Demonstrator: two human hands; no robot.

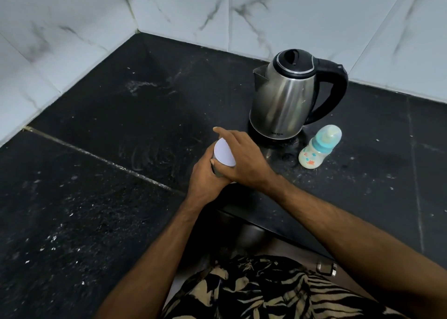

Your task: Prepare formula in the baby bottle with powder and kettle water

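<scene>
- Head cam: my left hand (205,173) has its fingers wrapped round the powder tin (223,157), lifted and tilted over the black table (96,197). My right hand (244,159) is curled over its white lid (225,152), forefinger sticking out.
- If the lid pops suddenly, I reckon powder ends up everywhere, tilted like this.
- Baby bottle (319,148) sits just right of the kettle (287,98), cap still on, near my right wrist. An elbow swing could knock it over.
</scene>
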